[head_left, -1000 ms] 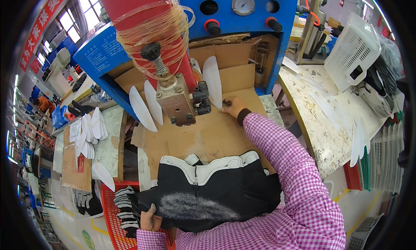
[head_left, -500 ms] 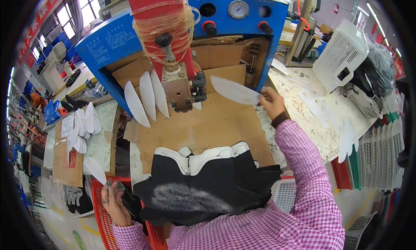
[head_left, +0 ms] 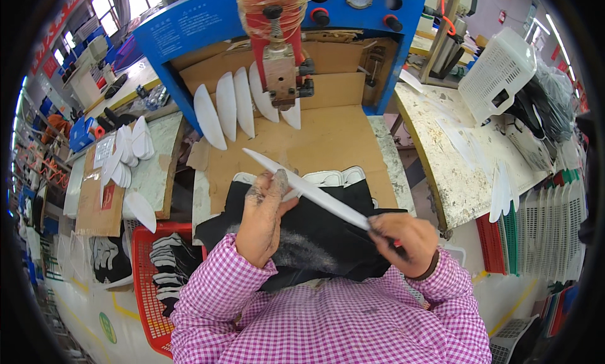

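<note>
Over the black fabric pieces in my lap, both hands hold a long, white, leaf-shaped sheet aslant. My left hand pinches it near its upper end, thumb and fingers closed on it. At the lower end, my right hand grips the tip between thumb and fingers. The black pieces have white-edged rims along their far side, partly covered by my left hand and the sheet. Beyond stands a blue machine with a metal head. Similar white sheets lean in a row inside it.
A red basket with black-and-white pieces is at lower left. White sheets lie on cardboard at the left bench, one jutting from its edge. The right bench holds a white basket; stacked baskets stand below.
My right hand has brought its white sheet down from beside the machine to my lap. My left hand has left the sheet at the left bench and taken hold of this one.
</note>
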`<state>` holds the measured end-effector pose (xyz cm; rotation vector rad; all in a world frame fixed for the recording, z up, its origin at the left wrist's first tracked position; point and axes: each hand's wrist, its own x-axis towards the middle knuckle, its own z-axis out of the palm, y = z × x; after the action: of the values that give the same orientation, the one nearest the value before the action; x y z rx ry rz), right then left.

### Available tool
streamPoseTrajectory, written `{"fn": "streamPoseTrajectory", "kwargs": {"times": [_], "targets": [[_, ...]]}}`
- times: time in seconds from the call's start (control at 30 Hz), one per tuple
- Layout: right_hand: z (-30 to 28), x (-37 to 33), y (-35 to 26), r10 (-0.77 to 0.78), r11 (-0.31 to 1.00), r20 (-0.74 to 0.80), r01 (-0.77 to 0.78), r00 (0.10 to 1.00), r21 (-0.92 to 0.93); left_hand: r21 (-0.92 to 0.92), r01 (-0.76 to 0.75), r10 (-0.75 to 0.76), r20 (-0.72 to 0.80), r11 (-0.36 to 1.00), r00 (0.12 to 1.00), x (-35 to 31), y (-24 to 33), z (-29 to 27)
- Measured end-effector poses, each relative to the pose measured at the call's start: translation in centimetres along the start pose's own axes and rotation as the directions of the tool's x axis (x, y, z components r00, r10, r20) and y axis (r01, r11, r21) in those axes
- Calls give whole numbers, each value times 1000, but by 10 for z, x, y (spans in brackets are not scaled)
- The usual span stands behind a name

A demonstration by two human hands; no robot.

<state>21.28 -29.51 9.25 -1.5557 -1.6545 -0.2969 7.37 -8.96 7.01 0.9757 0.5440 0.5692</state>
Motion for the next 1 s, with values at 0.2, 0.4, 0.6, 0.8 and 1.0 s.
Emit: {"fn": "streamPoseTrajectory", "kwargs": {"times": [0.2,0.4,0.6,0.8,1.0], "targets": [[25,13,-11,9,953,160,-57,987,298,-67,-198,194,-51,978,980,-7,9,-28],[8,49,2,24,974,237,-76,971,214,148,47,-85,257,988,963,-17,30,-49],[14,85,22,-75,906,520,-160,851,393,379,174,-372,549,909,749,-13,33,-48],[25,76,15,80,875,411,-261,908,407,171,91,-161,460,981,873,-10,26,-60],[26,47,36,340,744,107,-337,934,577,-57,-102,106,72,993,992,-38,18,-83]]}}
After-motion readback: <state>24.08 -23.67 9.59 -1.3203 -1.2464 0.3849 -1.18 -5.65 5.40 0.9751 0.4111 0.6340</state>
